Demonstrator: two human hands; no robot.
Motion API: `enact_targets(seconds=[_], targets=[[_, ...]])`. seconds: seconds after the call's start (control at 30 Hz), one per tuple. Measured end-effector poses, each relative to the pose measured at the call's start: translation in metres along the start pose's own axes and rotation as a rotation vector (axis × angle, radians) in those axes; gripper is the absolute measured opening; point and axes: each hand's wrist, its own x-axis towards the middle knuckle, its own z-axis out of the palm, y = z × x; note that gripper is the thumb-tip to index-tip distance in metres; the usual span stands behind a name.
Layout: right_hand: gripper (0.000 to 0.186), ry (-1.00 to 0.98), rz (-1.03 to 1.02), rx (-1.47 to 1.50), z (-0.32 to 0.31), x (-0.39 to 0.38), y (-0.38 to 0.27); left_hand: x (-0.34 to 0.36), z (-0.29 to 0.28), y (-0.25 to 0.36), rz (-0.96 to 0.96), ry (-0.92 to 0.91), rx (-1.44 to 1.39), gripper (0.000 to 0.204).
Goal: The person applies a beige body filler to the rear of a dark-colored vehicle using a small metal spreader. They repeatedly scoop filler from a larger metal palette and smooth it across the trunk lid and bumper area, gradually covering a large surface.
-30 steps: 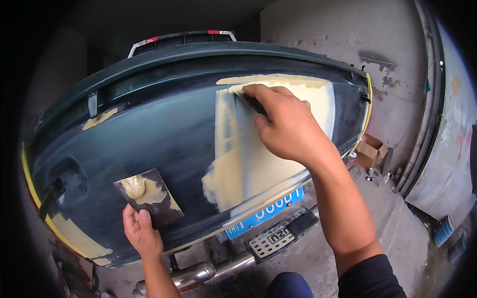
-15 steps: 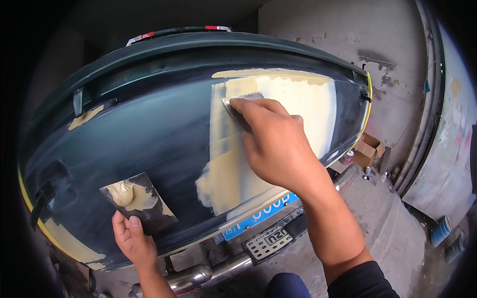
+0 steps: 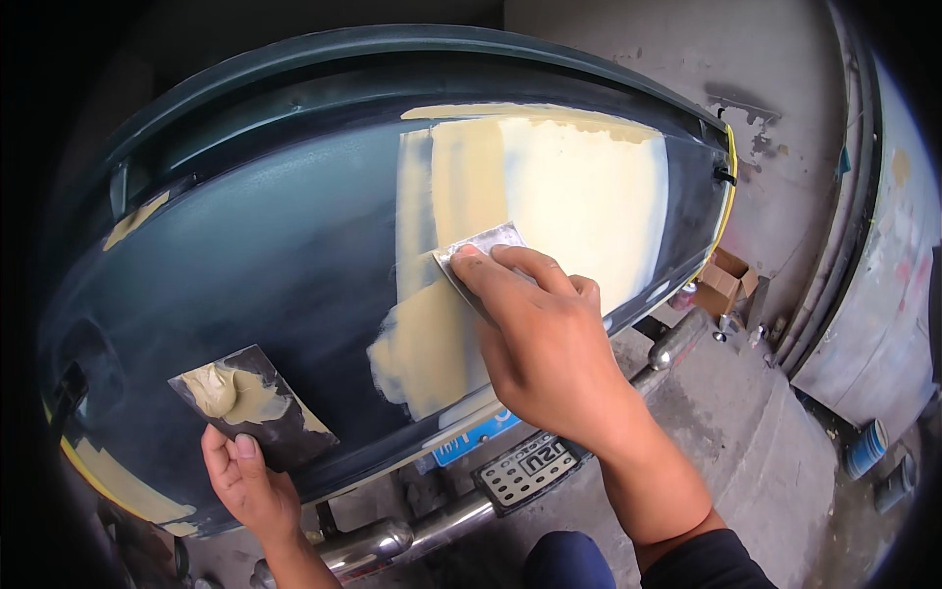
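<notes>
Right hand (image 3: 554, 348) and scraper (image 3: 502, 237) lower on tailgate (image 3: 265, 255), filler strip (image 3: 468, 177) longer

Right hand (image 3: 549, 339), carrying a scraper (image 3: 496, 238): leftward passage over the dark panel (image 3: 285, 236) is open, obstructed lower down by the left hand (image 3: 257, 491) and its paste-laden plate (image 3: 299, 444). Farther up, a ledge (image 3: 392, 41) crosses the way. Below, a step (image 3: 520, 481) and chrome bar (image 3: 453, 525) restrict clearance. Rightward, beyond the panel, stands a cardboard box (image 3: 719, 285).
</notes>
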Motion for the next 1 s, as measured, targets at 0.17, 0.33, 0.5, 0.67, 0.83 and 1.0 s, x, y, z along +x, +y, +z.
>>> enact_targets(seconds=[0.17,0.33,0.5,0.67,0.83,1.0], targets=[[0.059,0.004,0.007,-0.018,0.01,-0.018,0.002,0.003,0.003,-0.002,-0.011,0.011,-0.041,0.041],[0.055,0.0,0.006,-0.012,0.026,-0.042,0.003,0.002,-0.009,-0.005,-0.015,0.0,-0.036,0.041],[0.055,-0.008,0.011,-0.019,0.038,-0.061,0.001,0.004,-0.007,-0.002,-0.004,-0.007,-0.041,0.041],[0.059,-0.016,0.007,0.011,0.061,-0.089,0.006,0.003,-0.009,-0.001,-0.003,-0.043,-0.033,0.041],[0.058,-0.009,0.003,0.002,0.077,-0.111,0.007,0.002,-0.01,-0.004,0.002,-0.018,-0.016,0.041],[0.059,0.021,-0.001,0.031,0.095,-0.129,0.014,0.002,-0.006,-0.002,-0.004,-0.005,-0.035,0.04]])
